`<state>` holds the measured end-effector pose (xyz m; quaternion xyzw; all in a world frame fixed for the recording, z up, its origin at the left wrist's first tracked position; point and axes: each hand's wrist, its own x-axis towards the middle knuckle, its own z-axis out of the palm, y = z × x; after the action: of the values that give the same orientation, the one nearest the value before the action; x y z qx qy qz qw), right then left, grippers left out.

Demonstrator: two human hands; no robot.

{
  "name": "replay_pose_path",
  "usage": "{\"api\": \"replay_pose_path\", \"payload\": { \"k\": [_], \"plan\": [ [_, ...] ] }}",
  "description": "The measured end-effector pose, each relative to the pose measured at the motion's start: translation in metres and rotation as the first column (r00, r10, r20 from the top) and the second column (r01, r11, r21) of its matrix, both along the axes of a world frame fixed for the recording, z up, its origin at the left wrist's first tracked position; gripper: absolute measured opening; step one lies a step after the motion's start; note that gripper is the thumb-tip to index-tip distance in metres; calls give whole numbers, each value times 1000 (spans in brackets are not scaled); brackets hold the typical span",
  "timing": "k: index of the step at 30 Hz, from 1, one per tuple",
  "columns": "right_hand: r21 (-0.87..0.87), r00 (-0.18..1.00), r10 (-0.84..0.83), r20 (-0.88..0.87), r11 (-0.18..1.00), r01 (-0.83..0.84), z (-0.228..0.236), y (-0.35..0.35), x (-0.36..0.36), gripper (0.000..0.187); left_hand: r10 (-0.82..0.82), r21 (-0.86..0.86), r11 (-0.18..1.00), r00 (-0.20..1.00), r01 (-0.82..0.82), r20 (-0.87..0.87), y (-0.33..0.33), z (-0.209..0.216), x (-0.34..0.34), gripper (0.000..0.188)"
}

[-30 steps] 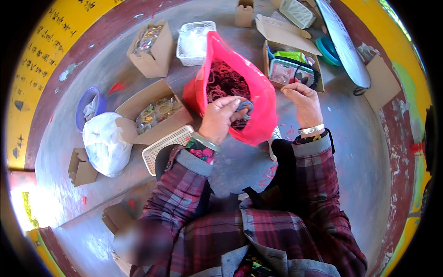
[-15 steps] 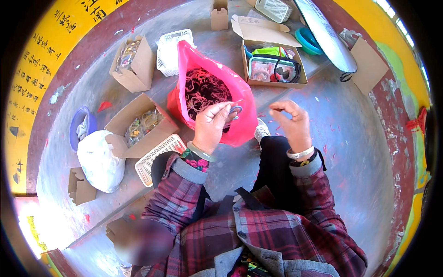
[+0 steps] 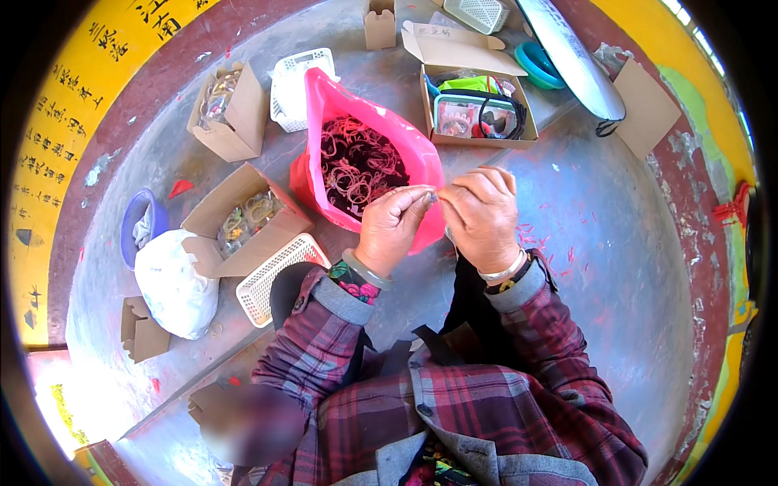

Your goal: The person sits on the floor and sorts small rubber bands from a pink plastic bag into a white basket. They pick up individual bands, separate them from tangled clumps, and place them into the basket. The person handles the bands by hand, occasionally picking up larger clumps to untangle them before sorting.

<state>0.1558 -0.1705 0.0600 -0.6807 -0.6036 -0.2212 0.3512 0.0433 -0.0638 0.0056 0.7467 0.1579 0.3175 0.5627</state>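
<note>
My left hand (image 3: 391, 230) and my right hand (image 3: 483, 217) meet in front of my lap, both with fingers pinched. A tiny greyish bit (image 3: 433, 197) shows between the fingertips; most of it is hidden and I cannot make out its kind. Just beyond my hands stands a bright pink plastic bag (image 3: 421, 150), its mouth open toward me. Inside lies a heap of thin dark red and pink loops (image 3: 356, 158). My left hand overlaps the bag's near edge.
At left are an open cardboard box of bagged rings (image 3: 194, 215), a cream basket (image 3: 261, 296), a white plastic bag (image 3: 177, 283) and a purple basin (image 3: 130, 235). Beyond lie a white basket (image 3: 292, 113) and an open carton (image 3: 462, 53). Red scraps (image 3: 567, 255) litter the floor at right.
My right hand has come left and its fingers now meet those of my left hand. The small dark ring-like piece that showed at my left fingertips is now mostly covered.
</note>
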Motion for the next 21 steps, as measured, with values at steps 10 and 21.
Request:
{"api": "replay_pose_path", "payload": {
  "k": [10, 21],
  "plan": [
    [214, 121, 206, -971, 975, 57, -71, -113, 110, 8, -7, -579, 811, 990, 86, 138, 6, 8, -7, 22],
    [-919, 806, -505, 308, -376, 116, -309, -402, 164, 24, 40, -614, 787, 990, 52, 135, 9, 2, -9, 19]
  ]
}}
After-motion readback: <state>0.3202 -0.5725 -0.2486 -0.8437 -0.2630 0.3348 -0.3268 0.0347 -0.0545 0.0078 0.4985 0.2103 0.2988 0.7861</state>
